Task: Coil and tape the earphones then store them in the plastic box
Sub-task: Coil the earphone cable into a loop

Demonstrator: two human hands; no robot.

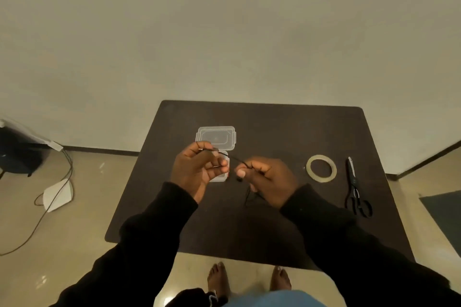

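1. Both hands were raised above the dark worktop (274,132), with black sleeves covering the forearms.
2. The left hand (197,169) had its fingers curled shut around the black earphones (237,158), the cable passing across its fingertips.
3. The right hand (269,179) pinched the same cable between thumb and forefinger, its fingers shut on it; a short stretch of cable ran between the two hands.
4. A slack length of cable hung below the right hand toward the worktop. Whether it touched the surface could not be told.
5. The plastic box (223,178) sat on the worktop directly behind the left hand, largely hidden by it.
6. Its clear lid (216,137) lay open, just beyond the box.
7. A tape roll (321,168) lay flat to the right of the hands, apart from them.
8. Black scissors (356,189) lay just right of the tape roll, near the worktop's right edge.
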